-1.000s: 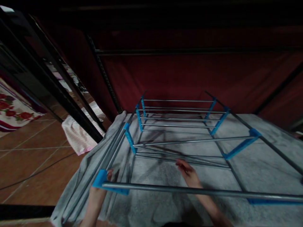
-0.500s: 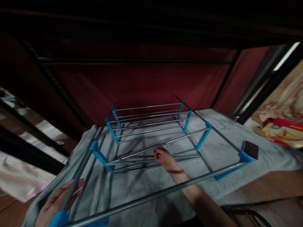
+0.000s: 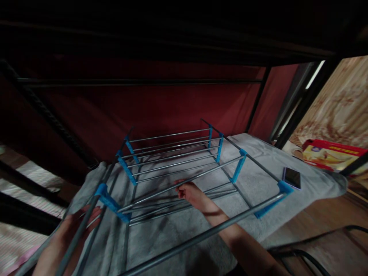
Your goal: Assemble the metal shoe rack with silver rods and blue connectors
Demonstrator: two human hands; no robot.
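Note:
A rack of grey metal tubes with blue plastic brackets [image 3: 125,168] lies on a grey cloth [image 3: 163,245]. At the lower left, my left hand [image 3: 70,232] is closed about the rack's left side tubes, its fingers partly hidden behind them. A thin light strip shows among those fingers; I cannot make out what it is. Inside the frame, my right hand [image 3: 191,193] has curled fingers at a slanting crossbar [image 3: 212,170] and holds it near its middle. That bar sits lower at its left bracket than at its right one.
Beyond the rack's right side lies a phone [image 3: 292,178] on the cloth. Dark metal posts [image 3: 301,103] and a red panel [image 3: 161,103] surround the space. A red and yellow box [image 3: 330,155] stands at the right; a black curved tube [image 3: 301,253] is below.
The view has turned to the right, so the rack appears farther left. Both hands stay at the same parts of the rack, with my right fingers slightly shifted on the slanting crossbar.

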